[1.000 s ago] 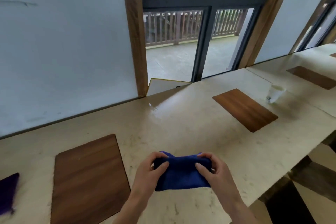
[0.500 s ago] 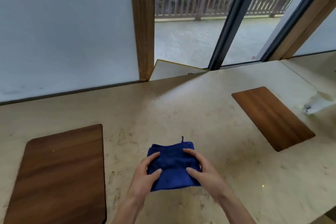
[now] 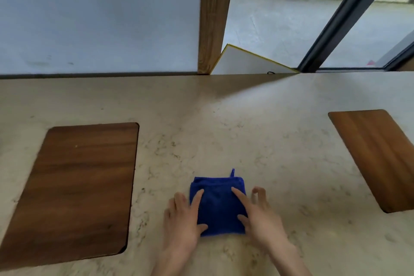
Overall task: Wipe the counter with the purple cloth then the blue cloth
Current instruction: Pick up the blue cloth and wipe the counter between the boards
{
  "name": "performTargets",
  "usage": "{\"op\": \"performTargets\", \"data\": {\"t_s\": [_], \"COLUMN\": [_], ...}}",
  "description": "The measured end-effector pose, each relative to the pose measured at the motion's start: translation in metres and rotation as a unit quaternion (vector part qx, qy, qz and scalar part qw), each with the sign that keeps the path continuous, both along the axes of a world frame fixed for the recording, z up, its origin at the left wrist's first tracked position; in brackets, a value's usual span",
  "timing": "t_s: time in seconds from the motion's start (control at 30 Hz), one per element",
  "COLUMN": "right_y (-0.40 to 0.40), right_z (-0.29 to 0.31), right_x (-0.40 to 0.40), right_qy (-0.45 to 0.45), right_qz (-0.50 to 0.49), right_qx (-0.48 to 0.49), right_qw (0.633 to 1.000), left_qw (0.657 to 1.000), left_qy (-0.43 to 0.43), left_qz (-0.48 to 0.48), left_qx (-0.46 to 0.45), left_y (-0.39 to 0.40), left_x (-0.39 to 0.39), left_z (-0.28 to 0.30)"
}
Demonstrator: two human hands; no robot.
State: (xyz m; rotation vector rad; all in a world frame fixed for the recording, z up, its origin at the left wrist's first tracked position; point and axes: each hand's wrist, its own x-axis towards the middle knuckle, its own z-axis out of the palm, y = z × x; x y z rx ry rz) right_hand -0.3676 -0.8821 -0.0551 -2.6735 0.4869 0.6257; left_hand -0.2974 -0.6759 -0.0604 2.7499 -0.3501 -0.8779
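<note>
Pressing folded blue terry cloth (image 3: 218,205) flat on beige marble surface (image 3: 257,141) at 6 o'clock — left hand (image 3: 182,215) and right hand (image 3: 259,217), fingers spread, gripping nothing. Purple cloth not visible; blue-cloth wipe looks barely begun.

The left mat (image 3: 76,192) runs off the frame's left edge, and the right mat (image 3: 380,157) is cut at the right edge. Both hands (image 3: 181,219) cover the side edges of the cloth (image 3: 218,206). The forearms leave the bottom edge. The right fingers (image 3: 258,195) are blurred.
</note>
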Motion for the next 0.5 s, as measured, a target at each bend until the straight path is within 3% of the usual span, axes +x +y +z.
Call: {"op": "performTargets", "data": {"t_s": [0.07,0.13,0.2,0.33,0.5], "right_y": [0.008,0.024,0.047,0.079,0.079], "right_z": [0.006,0.012,0.013,-0.009,-0.04], "right_x": [-0.003,0.004,0.017,0.029,0.023], "right_qy": [-0.019,-0.12,-0.187,-0.114,-0.109], "right_qz": [0.016,0.047,0.1,0.159,0.155], "right_qx": [-0.071,-0.103,-0.09,-0.067,-0.094], "right_qw": [0.997,0.986,0.973,0.978,0.977], "left_qw": [0.999,0.999,0.992,0.984,0.977], "left_qy": [-0.014,-0.018,-0.085,-0.161,-0.212], "left_qz": [-0.02,0.015,0.047,0.036,0.006], "left_qx": [0.03,-0.029,-0.084,-0.068,-0.008], "left_y": [0.011,0.023,0.032,0.038,0.048], "left_x": [0.002,0.012,0.026,0.059,0.093], "left_z": [-0.008,-0.013,-0.017,-0.024,-0.045]}}
